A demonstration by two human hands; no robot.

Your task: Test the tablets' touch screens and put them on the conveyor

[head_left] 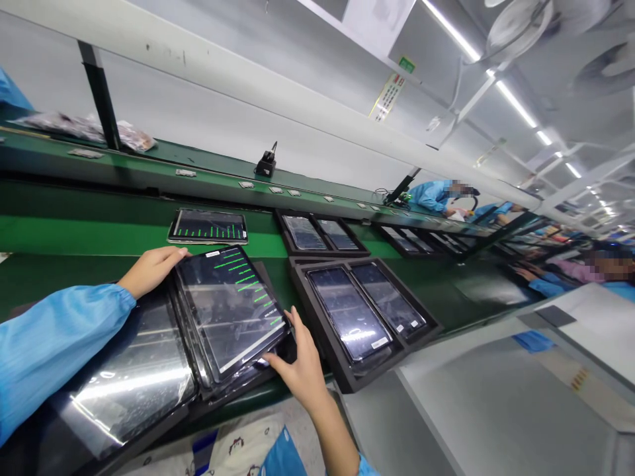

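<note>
A tablet [228, 317] with green lines on its lit screen lies tilted over a stack of similar tablets in a dark tray. My left hand [153, 270] grips its upper left corner, fingertips on the edge. At the lower right corner, my right hand [301, 367] holds the same tablet between thumb and fingers. To the left, partly under my left sleeve, is a large glossy dark panel [143, 357]. Another tablet with green lines [208, 226] lies behind on the green belt.
Right of the stack stands a black foam tray [342, 380] with two tablets; more trays [322, 252] line the belt. A small black device [266, 163] sits on the shelf [213, 165]. Co-workers in blue sleeves [429, 196] are at the far right. A grey-white surface [476, 383] fills the near right.
</note>
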